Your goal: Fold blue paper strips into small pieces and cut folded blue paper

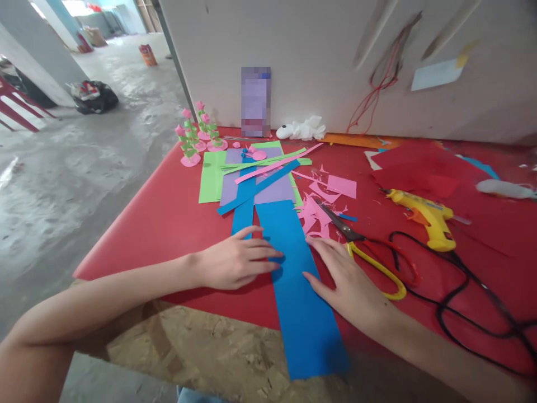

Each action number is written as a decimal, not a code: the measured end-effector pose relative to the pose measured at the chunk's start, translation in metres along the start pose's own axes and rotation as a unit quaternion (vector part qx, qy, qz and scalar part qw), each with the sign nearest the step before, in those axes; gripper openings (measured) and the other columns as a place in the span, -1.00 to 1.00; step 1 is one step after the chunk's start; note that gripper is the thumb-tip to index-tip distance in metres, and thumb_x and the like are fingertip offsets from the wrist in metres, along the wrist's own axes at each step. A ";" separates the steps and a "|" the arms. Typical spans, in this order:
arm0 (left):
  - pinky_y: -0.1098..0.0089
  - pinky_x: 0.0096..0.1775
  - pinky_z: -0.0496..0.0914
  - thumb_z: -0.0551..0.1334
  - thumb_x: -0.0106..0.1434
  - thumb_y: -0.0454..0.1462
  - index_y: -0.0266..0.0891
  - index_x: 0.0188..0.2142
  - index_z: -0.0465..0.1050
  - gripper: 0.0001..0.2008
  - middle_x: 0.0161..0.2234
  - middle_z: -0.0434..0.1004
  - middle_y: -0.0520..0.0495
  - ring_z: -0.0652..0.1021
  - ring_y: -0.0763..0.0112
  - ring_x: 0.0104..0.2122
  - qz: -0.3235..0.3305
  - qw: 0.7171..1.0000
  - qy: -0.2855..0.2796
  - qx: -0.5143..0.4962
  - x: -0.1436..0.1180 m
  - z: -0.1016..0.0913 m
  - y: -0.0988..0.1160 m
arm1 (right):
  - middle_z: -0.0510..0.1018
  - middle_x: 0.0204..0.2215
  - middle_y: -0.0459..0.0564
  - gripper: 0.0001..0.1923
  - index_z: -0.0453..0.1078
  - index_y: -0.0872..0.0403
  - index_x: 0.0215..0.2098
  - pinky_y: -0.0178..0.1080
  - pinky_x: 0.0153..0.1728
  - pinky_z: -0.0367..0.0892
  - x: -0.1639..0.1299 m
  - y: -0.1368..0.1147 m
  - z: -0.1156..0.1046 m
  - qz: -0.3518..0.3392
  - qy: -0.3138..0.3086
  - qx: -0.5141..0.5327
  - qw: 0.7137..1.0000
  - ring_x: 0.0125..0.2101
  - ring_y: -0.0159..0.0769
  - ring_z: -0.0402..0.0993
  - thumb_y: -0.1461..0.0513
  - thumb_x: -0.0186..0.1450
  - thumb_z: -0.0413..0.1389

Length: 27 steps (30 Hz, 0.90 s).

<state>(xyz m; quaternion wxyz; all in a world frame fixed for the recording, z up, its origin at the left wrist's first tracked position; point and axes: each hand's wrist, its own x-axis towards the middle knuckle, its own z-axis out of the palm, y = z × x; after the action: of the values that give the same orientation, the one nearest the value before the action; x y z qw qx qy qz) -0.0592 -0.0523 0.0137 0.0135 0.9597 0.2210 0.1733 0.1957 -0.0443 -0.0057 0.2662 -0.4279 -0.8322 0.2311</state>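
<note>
Blue paper strip (300, 280) lies along the red table (168, 224), with its near end over the edge. The left hand (235, 260) and the right hand (348, 280) press flat on its two sides, fingers stretched out, holding nothing. Scissors (364, 252) lie just beside the right hand. Farther away are a yellow glue gun (428, 215), pink scraps (321, 204) and small paper flowers (197, 134).

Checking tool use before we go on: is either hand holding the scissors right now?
No, the scissors lie on the red table beside the right hand; both hands rest flat on the blue paper strip.
</note>
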 end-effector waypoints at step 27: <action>0.16 0.15 0.28 0.40 -0.06 -0.16 -0.12 0.22 0.07 -0.13 0.27 0.08 -0.17 0.20 0.04 0.23 -0.231 0.761 0.046 -0.605 0.023 -0.002 -0.027 | 0.40 -0.46 -0.17 -0.68 0.30 0.00 -0.33 -0.39 -0.70 0.26 0.057 -0.020 -0.044 0.240 0.152 0.464 0.839 -0.60 -0.49 0.31 0.14 -0.02 0.25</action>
<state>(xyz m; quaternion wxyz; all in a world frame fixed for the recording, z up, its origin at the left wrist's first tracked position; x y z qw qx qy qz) -0.0517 -0.0180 0.0204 0.6206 0.6630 0.2855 0.3062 0.1842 -0.0001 0.0536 0.4933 -0.4702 -0.4475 0.5790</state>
